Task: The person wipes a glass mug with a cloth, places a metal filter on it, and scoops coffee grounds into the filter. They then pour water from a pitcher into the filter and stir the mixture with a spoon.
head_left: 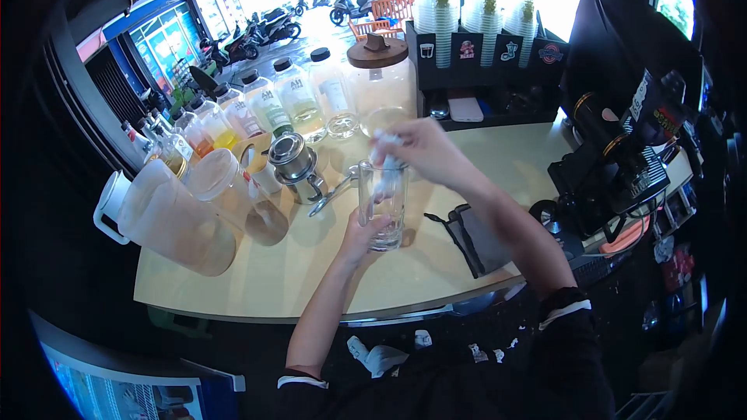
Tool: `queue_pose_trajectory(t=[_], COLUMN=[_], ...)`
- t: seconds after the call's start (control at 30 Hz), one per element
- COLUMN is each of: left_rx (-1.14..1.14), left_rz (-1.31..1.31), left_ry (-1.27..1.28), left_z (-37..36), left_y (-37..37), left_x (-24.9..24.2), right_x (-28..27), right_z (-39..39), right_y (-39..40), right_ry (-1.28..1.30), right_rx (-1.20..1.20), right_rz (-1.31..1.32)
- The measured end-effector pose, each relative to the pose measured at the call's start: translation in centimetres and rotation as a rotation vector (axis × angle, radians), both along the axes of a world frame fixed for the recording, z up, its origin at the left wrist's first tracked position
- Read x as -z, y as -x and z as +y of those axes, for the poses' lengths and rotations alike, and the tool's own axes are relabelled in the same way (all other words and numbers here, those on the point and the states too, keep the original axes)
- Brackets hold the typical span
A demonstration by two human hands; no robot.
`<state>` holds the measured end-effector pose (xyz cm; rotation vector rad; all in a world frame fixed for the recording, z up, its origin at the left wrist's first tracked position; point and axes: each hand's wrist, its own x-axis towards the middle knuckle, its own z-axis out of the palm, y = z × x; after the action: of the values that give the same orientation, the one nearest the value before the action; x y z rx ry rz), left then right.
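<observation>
My left hand point(359, 235) is wrapped round the lower part of a tall clear drinking glass point(387, 222), which stands upright over the counter. Above its mouth, my right hand point(428, 154) pinches a crumpled white tissue point(384, 149), slightly blurred. Part of the tissue hangs down inside the glass. Just left of the glass, a metal spoon point(327, 198) lies beside a small steel pitcher point(308, 187) and a metal coffee dripper point(291, 155). To the right of the glass rests a dark folded cloth point(484, 243).
Large plastic jugs point(175, 222) stand at the left, with several capped bottles point(294, 97) behind. A wooden-lidded jar point(383, 82) and a black cup rack point(486, 58) line the back. A black coffee machine point(622, 155) is at the right. The counter's front edge point(257, 317) curves nearby.
</observation>
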<state>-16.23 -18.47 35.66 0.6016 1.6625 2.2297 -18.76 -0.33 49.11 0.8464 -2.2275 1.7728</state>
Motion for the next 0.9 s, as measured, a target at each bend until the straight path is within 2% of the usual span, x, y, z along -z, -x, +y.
queue_pose_trajectory(t=[0.03,0.07,0.1,0.13,0.17,0.2,0.23,0.27,0.3,0.33,0.37,0.43,0.47,0.53,0.6,0.73,0.77,0.8,0.83,0.9], left_rx=[0.067,0.062,0.171,0.281,0.279,0.123,-0.034,-0.032,0.069,0.167,0.160,0.368,0.367,0.093,0.079,0.056,0.058,0.247,0.439,0.441], left_rz=[-0.036,-0.035,-0.153,-0.270,-0.267,-0.360,-0.453,-0.451,-0.428,-0.404,-0.402,-0.486,-0.482,-0.501,-0.501,-0.507,-0.505,-0.516,-0.522,-0.466], left_ry=[-0.046,-0.049,-0.189,-0.329,-0.328,-0.371,-0.412,-0.412,-0.467,-0.523,-0.526,-0.817,-0.815,-0.518,-0.520,-0.521,-0.520,-0.658,-0.794,-0.812], left_z=[-0.1,-0.3,-0.4,-0.5,-0.1,0.9,1.4,1.3,0.9,0.6,0.6,0.8,1.0,1.6,1.7,1.7,1.5,1.3,1.1,1.2], left_y=[0.1,0.6,1.1,1.4,0.7,-0.7,-1.6,-1.5,-1.3,-1.1,-0.9,-0.4,-0.6,-1.4,-1.3,-1.7,-1.1,-0.1,0.6,0.2], left_x=[0.3,0.8,1.3,1.7,0.8,-0.9,-1.7,-1.6,-1.3,-0.9,-0.1,1.3,0.5,-1.5,-1.3,-2.2,-1.4,-0.1,1.1,0.6], right_x=[-0.3,-1.1,-1.4,-0.5,0.9,2.2,3.2,3.9,4.5,5.0,5.3,5.8,5.9,6.2,6.6,6.8,7.0,7.3,7.5,7.0], right_z=[0.0,-0.2,-0.4,-1.1,-2.1,-2.7,-2.8,-2.7,-2.6,-2.4,-2.0,-1.8,-1.8,-1.8,-2.1,-2.3,-2.4,-2.4,-2.5,-3.3], right_y=[-0.1,-0.7,-1.2,-1.5,-2.1,-2.6,-3.0,-3.3,-3.5,-3.7,-3.8,-4.1,-4.4,-4.5,-4.1,-4.0,-3.7,-3.3,-2.5,-1.2], right_ry=[-0.002,0.076,0.156,0.156,-0.227,-0.613,-0.613,-0.647,-0.675,-0.674,-0.630,-0.580,-0.544,-0.511,-0.393,-0.252,-0.146,-0.041,-0.041,0.443], right_rx=[-0.004,0.122,0.248,0.244,0.168,0.088,0.090,0.046,-0.002,-0.006,0.023,0.052,0.130,0.200,0.263,0.235,0.267,0.296,0.294,0.298], right_rz=[0.001,0.063,0.123,0.122,0.282,0.437,0.439,0.678,0.918,0.920,0.921,0.926,0.903,0.878,0.898,0.884,0.792,0.698,0.700,0.184])
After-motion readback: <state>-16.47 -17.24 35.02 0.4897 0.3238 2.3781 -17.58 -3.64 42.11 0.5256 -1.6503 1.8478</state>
